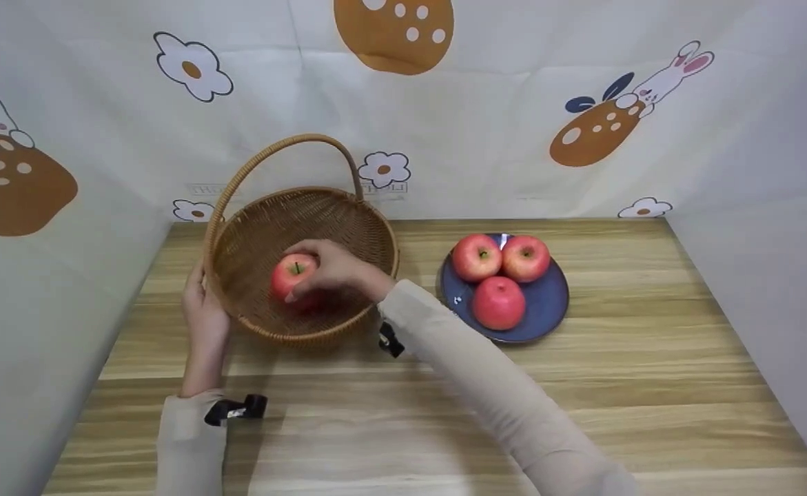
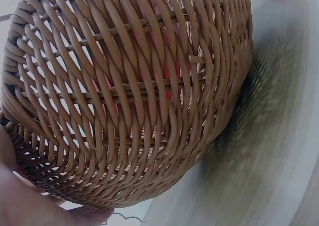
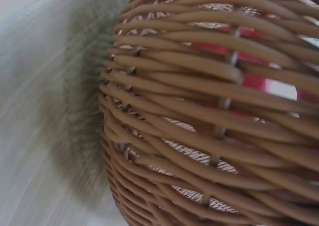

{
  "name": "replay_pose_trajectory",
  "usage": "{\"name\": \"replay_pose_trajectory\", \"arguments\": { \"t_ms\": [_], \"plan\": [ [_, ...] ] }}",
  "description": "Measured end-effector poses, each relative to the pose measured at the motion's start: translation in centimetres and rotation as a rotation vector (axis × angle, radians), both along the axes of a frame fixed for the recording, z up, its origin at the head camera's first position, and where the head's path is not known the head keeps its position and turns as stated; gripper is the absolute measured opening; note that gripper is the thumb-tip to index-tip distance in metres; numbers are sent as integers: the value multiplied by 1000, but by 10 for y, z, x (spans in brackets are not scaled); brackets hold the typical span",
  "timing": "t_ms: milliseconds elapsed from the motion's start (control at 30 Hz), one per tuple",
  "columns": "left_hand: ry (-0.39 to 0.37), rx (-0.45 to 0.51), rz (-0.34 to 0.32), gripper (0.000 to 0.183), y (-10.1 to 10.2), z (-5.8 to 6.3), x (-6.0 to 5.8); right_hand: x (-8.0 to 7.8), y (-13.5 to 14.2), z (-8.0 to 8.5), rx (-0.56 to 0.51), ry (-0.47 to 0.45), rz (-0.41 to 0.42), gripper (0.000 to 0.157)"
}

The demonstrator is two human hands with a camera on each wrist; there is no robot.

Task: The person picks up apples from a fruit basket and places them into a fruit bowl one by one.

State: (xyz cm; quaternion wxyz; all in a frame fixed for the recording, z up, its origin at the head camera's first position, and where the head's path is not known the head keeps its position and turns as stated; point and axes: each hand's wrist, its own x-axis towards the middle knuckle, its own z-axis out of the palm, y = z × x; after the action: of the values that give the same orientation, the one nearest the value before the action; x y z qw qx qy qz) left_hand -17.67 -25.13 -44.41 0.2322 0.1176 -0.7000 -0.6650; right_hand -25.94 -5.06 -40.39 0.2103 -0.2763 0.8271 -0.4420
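Note:
A brown wicker basket (image 1: 369, 227) with a tall arched handle stands on the left part of the table. Inside it, my right hand (image 1: 338, 267) holds a red apple (image 1: 293, 272) between thumb and fingers. More red (image 1: 313, 301) shows dimly under this hand; whether it is another apple I cannot tell. Against the basket's outer left side lies my left hand (image 1: 208, 313), its fingers partly hidden by the wall. In the left wrist view, that hand's fingers (image 2: 89, 215) touch the weave. Red patches show through the wicker in both wrist views.
To the right of the basket, a dark blue plate (image 1: 548, 303) bears three red apples (image 1: 499, 303). Both rest on a wood-grain table (image 1: 617, 386). A pale printed cloth (image 1: 486, 138) encloses the back and sides, close behind the basket.

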Motion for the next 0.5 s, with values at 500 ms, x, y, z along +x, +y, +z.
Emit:
{"name": "replay_pose_trajectory", "arguments": {
  "t_ms": [500],
  "plan": [
    [-41, -31, -12, 45, -1, 2, 2, 5, 7, 10, -49, 9, -41, 76]
  ]
}}
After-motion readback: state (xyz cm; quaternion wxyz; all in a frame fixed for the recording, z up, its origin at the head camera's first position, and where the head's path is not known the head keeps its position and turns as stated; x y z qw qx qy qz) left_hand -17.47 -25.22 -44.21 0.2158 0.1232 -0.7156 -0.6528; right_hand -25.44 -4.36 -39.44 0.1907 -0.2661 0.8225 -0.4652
